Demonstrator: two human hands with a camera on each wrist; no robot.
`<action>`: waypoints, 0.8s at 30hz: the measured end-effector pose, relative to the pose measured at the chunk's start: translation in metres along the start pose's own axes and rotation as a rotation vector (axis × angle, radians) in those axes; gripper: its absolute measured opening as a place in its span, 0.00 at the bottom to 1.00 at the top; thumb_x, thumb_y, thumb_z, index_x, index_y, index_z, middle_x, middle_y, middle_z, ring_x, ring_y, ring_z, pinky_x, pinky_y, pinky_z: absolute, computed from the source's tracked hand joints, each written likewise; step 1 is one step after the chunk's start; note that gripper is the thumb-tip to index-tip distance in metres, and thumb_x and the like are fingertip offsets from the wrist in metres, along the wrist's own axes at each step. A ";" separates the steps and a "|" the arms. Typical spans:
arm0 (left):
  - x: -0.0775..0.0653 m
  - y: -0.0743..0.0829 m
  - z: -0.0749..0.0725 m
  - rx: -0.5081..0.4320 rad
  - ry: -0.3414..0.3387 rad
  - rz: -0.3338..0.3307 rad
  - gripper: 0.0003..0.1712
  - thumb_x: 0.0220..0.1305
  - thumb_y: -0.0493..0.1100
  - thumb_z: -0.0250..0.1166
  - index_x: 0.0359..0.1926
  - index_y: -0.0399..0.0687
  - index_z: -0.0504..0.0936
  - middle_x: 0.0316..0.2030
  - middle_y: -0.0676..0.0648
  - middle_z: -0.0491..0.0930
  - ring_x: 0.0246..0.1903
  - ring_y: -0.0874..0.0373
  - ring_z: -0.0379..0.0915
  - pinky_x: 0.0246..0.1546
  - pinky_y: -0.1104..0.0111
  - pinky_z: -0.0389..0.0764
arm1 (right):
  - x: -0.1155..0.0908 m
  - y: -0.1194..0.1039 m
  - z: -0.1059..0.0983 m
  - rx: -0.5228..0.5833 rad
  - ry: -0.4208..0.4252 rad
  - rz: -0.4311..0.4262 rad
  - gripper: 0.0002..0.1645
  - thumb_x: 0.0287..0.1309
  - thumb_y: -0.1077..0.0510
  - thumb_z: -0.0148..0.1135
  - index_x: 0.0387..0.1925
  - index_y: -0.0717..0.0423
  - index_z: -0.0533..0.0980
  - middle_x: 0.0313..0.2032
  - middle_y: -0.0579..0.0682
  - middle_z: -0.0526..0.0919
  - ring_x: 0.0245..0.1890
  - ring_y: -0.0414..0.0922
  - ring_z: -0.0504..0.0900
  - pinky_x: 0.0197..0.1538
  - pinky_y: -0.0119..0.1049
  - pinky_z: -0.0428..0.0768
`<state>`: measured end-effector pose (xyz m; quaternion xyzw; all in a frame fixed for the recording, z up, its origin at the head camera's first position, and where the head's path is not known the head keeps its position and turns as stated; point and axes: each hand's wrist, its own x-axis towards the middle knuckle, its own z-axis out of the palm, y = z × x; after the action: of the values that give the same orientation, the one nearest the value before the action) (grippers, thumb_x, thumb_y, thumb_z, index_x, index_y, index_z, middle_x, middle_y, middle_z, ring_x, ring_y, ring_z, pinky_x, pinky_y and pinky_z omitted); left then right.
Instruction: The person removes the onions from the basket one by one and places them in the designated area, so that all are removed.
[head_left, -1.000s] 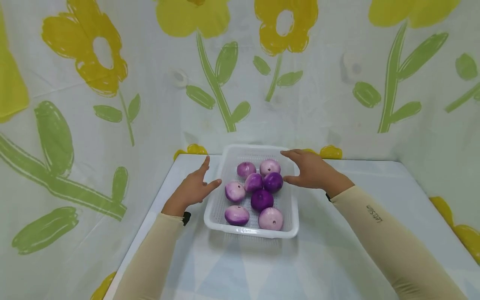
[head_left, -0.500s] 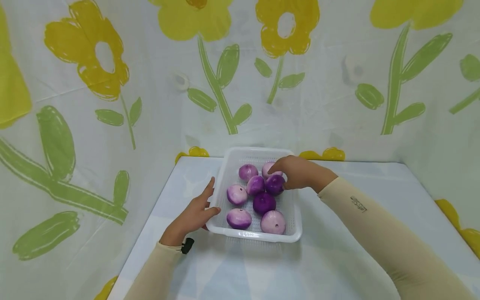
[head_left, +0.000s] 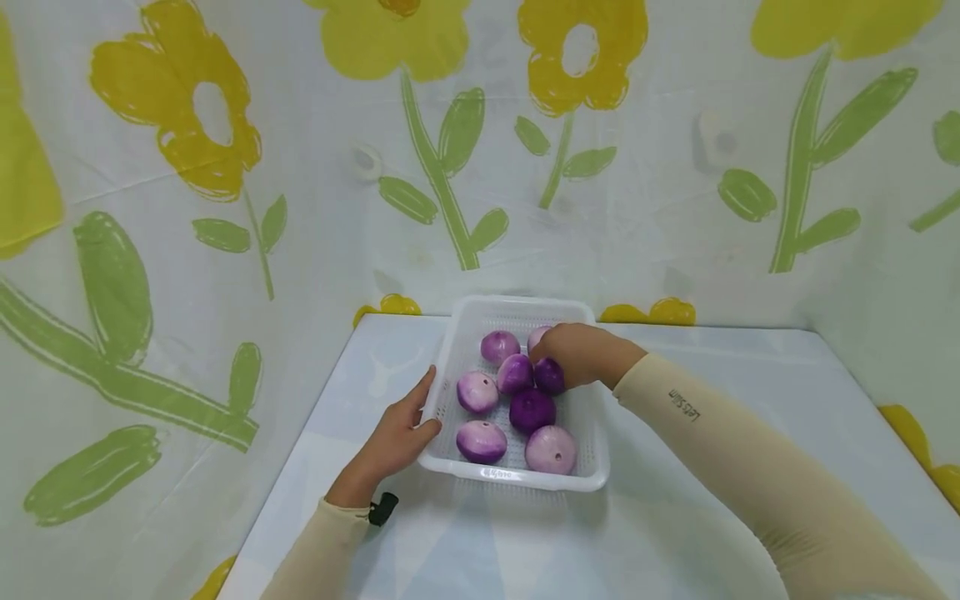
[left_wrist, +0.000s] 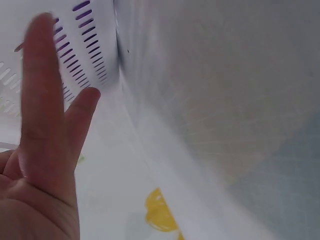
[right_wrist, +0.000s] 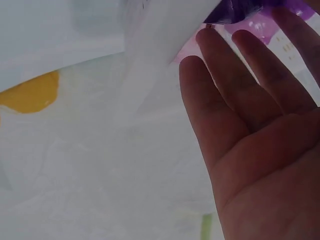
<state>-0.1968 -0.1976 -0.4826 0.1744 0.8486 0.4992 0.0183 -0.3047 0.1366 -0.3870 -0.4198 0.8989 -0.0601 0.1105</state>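
Observation:
A white plastic basket (head_left: pixel 510 474) stands on the table, holding several purple and pale onions. My right hand (head_left: pixel 588 354) reaches into it from the right. Its fingers curl over a dark purple onion (head_left: pixel 550 376), covering part of that onion and of a pale onion (head_left: pixel 536 336) behind it. The right wrist view shows the lower fingers of this hand (right_wrist: pixel 265 135) fairly straight, their tips close to the purple onion (right_wrist: pixel 232 11). At the basket's left rim, my left hand (head_left: pixel 396 435) has its fingers extended along the outside; the left wrist view shows the slotted wall (left_wrist: pixel 85 45) beside them.
More onions, such as a very dark one (head_left: pixel 532 411) and a pale one (head_left: pixel 551 450), lie loose nearby in the basket. A pale table (head_left: pixel 712 383) spreads to both sides. Flower-printed sheeting (head_left: pixel 660 167) closes off the back and sides.
My right hand has moved left and down from the basket's right rim, over the onions, its fingers bending round the dark purple one. The left hand has shifted slightly down beside the left rim.

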 end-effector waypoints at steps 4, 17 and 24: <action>-0.001 0.001 0.001 0.022 0.006 0.002 0.47 0.70 0.36 0.58 0.85 0.50 0.49 0.78 0.44 0.63 0.61 0.44 0.79 0.52 0.51 0.84 | 0.004 -0.001 0.002 -0.030 -0.035 0.028 0.12 0.55 0.56 0.79 0.42 0.46 0.88 0.34 0.49 0.86 0.34 0.46 0.77 0.51 0.46 0.80; -0.003 0.003 0.005 -0.002 0.037 0.020 0.45 0.71 0.35 0.56 0.85 0.45 0.50 0.77 0.40 0.65 0.56 0.44 0.82 0.50 0.54 0.85 | 0.011 -0.002 0.009 -0.009 -0.080 0.093 0.19 0.53 0.55 0.83 0.47 0.46 0.87 0.37 0.47 0.86 0.38 0.46 0.79 0.58 0.48 0.81; -0.002 0.004 0.006 -0.018 0.046 0.001 0.44 0.71 0.34 0.56 0.85 0.45 0.51 0.77 0.40 0.66 0.55 0.42 0.83 0.46 0.54 0.87 | 0.013 0.003 0.011 -0.003 -0.061 0.114 0.19 0.51 0.55 0.84 0.44 0.46 0.86 0.35 0.45 0.85 0.36 0.46 0.78 0.53 0.45 0.81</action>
<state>-0.1920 -0.1913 -0.4822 0.1634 0.8441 0.5107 0.0000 -0.3125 0.1286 -0.4004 -0.3699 0.9176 -0.0395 0.1402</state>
